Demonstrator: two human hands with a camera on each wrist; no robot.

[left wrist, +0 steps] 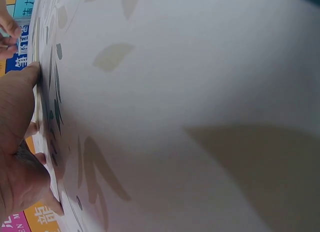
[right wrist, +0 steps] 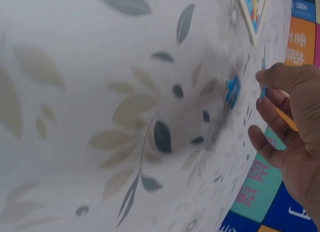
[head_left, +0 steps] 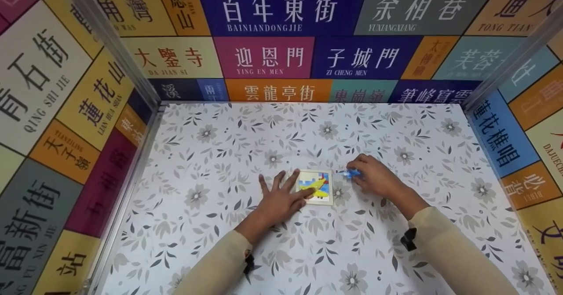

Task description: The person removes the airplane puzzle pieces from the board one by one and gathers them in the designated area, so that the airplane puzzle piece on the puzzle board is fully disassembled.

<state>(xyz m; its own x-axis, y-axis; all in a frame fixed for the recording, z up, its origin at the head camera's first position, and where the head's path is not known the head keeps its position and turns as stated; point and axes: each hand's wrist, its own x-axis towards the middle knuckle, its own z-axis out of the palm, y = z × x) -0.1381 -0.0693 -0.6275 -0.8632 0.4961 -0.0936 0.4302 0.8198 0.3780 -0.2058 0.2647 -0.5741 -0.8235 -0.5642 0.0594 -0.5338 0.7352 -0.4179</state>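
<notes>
A small framed jigsaw puzzle (head_left: 325, 197) with a yellow plane on blue lies flat on the table. My left hand (head_left: 279, 202) rests at its left side with fingers spread, the index finger reaching over the picture. To the right of the frame, my right hand (head_left: 374, 176) pinches a thin blue puzzle piece (right wrist: 263, 82) between thumb and fingers, just above the table. Another blue puzzle piece (right wrist: 232, 92) lies on the table beneath that hand. In the left wrist view the left hand (left wrist: 20, 142) shows at the edge, low against the tabletop.
The table has a white cover (head_left: 246, 132) with grey flowers and leaves. Panels with street names (head_left: 268, 57) rise at the back and both sides, with clear strips (head_left: 118, 44) at the corners. A dark clip (head_left: 409, 239) sits at the right sleeve.
</notes>
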